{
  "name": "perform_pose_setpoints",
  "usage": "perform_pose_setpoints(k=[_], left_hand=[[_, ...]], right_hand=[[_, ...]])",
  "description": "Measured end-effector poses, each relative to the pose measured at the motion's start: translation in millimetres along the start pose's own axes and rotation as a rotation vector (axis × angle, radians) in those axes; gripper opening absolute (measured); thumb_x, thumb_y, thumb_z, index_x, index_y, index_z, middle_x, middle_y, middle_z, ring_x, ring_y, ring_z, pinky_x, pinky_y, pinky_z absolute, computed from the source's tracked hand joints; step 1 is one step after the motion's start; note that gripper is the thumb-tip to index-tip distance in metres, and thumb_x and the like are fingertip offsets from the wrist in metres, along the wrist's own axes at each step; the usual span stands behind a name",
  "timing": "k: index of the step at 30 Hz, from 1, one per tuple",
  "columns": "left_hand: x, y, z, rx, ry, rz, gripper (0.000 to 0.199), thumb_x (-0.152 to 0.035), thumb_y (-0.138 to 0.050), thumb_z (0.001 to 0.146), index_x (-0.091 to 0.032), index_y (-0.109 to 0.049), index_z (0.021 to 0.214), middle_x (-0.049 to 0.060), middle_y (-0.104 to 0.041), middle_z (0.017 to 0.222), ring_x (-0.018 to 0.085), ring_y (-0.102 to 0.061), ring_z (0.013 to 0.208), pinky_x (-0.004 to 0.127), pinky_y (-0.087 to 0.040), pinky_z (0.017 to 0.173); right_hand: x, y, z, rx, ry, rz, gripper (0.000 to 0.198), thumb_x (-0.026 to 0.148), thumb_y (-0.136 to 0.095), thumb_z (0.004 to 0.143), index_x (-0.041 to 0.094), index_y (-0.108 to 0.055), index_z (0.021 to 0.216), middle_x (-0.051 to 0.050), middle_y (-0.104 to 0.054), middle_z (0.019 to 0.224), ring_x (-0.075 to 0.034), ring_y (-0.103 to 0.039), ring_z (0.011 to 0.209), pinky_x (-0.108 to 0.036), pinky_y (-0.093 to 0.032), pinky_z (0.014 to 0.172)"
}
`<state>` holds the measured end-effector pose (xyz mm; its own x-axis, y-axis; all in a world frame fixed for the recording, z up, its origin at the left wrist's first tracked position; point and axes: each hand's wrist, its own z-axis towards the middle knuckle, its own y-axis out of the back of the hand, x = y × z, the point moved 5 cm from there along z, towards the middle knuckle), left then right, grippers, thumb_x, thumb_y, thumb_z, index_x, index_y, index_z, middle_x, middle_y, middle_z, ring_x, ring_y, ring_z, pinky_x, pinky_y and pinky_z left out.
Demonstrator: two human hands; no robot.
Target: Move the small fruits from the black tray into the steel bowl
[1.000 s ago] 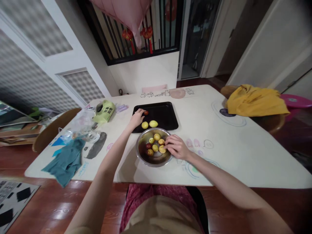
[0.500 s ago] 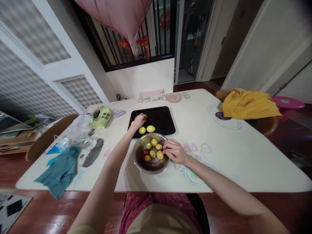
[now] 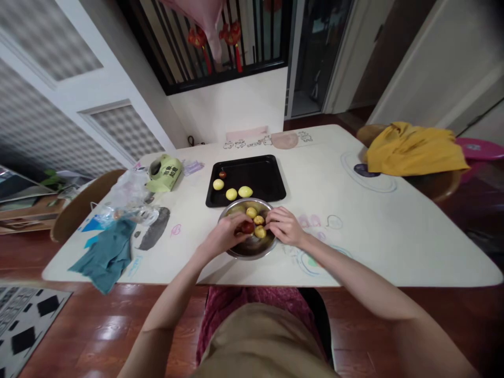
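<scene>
A shiny metal bowl [image 3: 252, 257] stands near the table's front edge, with several small round fruits inside, some yellow with brown patches. My left hand [image 3: 224, 233] reaches in over the bowl's left side, its fingers closed round a dark red fruit [image 3: 247, 227]. On the right rim rests my right hand [image 3: 286, 227], its fingers bent over the edge, fingertips close to a yellow fruit [image 3: 260, 231]. Behind the bowl lies a black tray [image 3: 260, 170]. It carries three yellow fruits, one of them lemon-shaped [image 3: 245, 191], and a small red fruit [image 3: 222, 175].
To the left are a light green bag [image 3: 167, 173], crumpled clear plastic [image 3: 132, 189] and a teal cloth [image 3: 106, 254] hanging over the front edge. A yellow cloth [image 3: 415, 149] drapes a chair at the right. Drawings mark the white tabletop [image 3: 378, 231].
My left hand has moved from the tray's left side back into the bowl and now holds a red fruit there. My right hand stays at the bowl's rim. The view has tilted downward.
</scene>
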<state>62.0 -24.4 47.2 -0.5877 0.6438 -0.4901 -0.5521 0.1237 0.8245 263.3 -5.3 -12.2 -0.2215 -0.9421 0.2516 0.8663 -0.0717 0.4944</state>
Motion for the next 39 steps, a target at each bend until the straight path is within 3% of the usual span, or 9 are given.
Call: perform_pose_setpoints(k=[8, 19, 23, 27, 30, 33, 35, 37, 39], left_hand=[[-3.7, -26.5, -7.8, 0.168, -0.014, 0.123, 0.031, -0.012, -0.078, 0.086, -0.022, -0.069, 0.114, 0.006, -0.074, 0.117, 0.023, -0.071, 0.11, 0.036, -0.058, 0.1], [-2.9, -34.7, -6.8, 0.201, -0.024, 0.133, 0.028, -0.013, -0.083, 0.083, -0.023, -0.067, 0.104, 0.005, -0.074, 0.108, 0.024, -0.071, 0.102, 0.036, -0.058, 0.094], [-4.6, -31.4, -6.3, 0.203, -0.019, 0.071, 0.028, -0.013, -0.082, 0.084, -0.023, -0.069, 0.106, 0.005, -0.075, 0.111, 0.023, -0.073, 0.104, 0.034, -0.058, 0.093], [-0.1, -11.0, 0.9, 0.139, -0.04, -0.008, 0.024, -0.023, -0.079, 0.091, -0.024, -0.069, 0.113, 0.005, -0.076, 0.116, 0.023, -0.073, 0.111, 0.035, -0.057, 0.1], [25.7, 16.4, 21.8, -0.051, 0.005, 0.043, 0.02, -0.027, -0.073, 0.096, -0.023, -0.068, 0.115, 0.006, -0.074, 0.118, 0.023, -0.072, 0.11, 0.037, -0.057, 0.102], [73.2, 43.1, 55.4, -0.258, 0.108, 0.2, 0.022, -0.021, -0.066, 0.097, -0.02, -0.067, 0.119, 0.01, -0.07, 0.122, 0.026, -0.067, 0.117, 0.041, -0.056, 0.106], [112.4, 51.1, 81.4, -0.232, 0.226, 0.3, 0.03, -0.016, -0.066, 0.094, -0.018, -0.065, 0.123, 0.012, -0.066, 0.127, 0.027, -0.066, 0.121, 0.043, -0.054, 0.11], [152.5, 53.2, 103.4, -0.113, 0.416, 0.405, 0.038, -0.014, -0.068, 0.092, -0.017, -0.063, 0.129, 0.013, -0.062, 0.136, 0.025, -0.066, 0.119, 0.039, -0.053, 0.111], [179.0, 54.6, 120.9, -0.083, 0.481, 0.436, 0.038, -0.011, -0.068, 0.089, -0.014, -0.064, 0.127, 0.016, -0.063, 0.133, 0.027, -0.068, 0.118, 0.039, -0.053, 0.11]], right_hand=[[-3.4, 0.7, -0.6, 0.003, -0.021, 0.0, 0.042, 0.03, -0.04, 0.111, 0.021, -0.071, 0.084, -0.008, -0.07, 0.088, -0.023, -0.063, 0.088, -0.043, -0.047, 0.079], [-4.0, -0.6, -1.5, -0.001, -0.007, -0.008, 0.041, 0.029, -0.04, 0.111, 0.021, -0.071, 0.083, -0.008, -0.07, 0.087, -0.024, -0.062, 0.088, -0.042, -0.046, 0.078], [-3.2, -0.4, -1.0, 0.017, -0.019, -0.015, 0.043, 0.029, -0.039, 0.111, 0.021, -0.071, 0.083, -0.008, -0.069, 0.087, -0.024, -0.062, 0.089, -0.043, -0.046, 0.079], [1.3, 3.7, 2.5, 0.012, -0.011, -0.012, 0.035, 0.024, -0.043, 0.109, 0.021, -0.07, 0.087, -0.007, -0.07, 0.088, -0.023, -0.063, 0.088, -0.042, -0.046, 0.078], [4.5, 5.1, 4.7, 0.027, 0.008, -0.004, 0.03, 0.021, -0.046, 0.108, 0.02, -0.07, 0.09, -0.007, -0.071, 0.09, -0.023, -0.064, 0.089, -0.041, -0.047, 0.078], [4.9, 5.5, 5.0, 0.025, 0.014, -0.004, 0.031, 0.022, -0.045, 0.109, 0.021, -0.07, 0.09, -0.007, -0.071, 0.089, -0.023, -0.064, 0.09, -0.041, -0.048, 0.078], [3.6, 5.2, 4.5, 0.032, -0.001, -0.01, 0.033, 0.023, -0.044, 0.109, 0.021, -0.07, 0.088, -0.007, -0.071, 0.089, -0.023, -0.064, 0.089, -0.042, -0.048, 0.078], [2.2, 5.5, 4.2, 0.037, -0.014, -0.016, 0.035, 0.024, -0.044, 0.11, 0.021, -0.07, 0.087, -0.007, -0.071, 0.089, -0.022, -0.064, 0.088, -0.042, -0.048, 0.078], [1.6, 6.7, 4.6, 0.037, -0.015, -0.019, 0.035, 0.025, -0.043, 0.11, 0.021, -0.07, 0.086, -0.007, -0.071, 0.089, -0.022, -0.064, 0.088, -0.042, -0.049, 0.078]])
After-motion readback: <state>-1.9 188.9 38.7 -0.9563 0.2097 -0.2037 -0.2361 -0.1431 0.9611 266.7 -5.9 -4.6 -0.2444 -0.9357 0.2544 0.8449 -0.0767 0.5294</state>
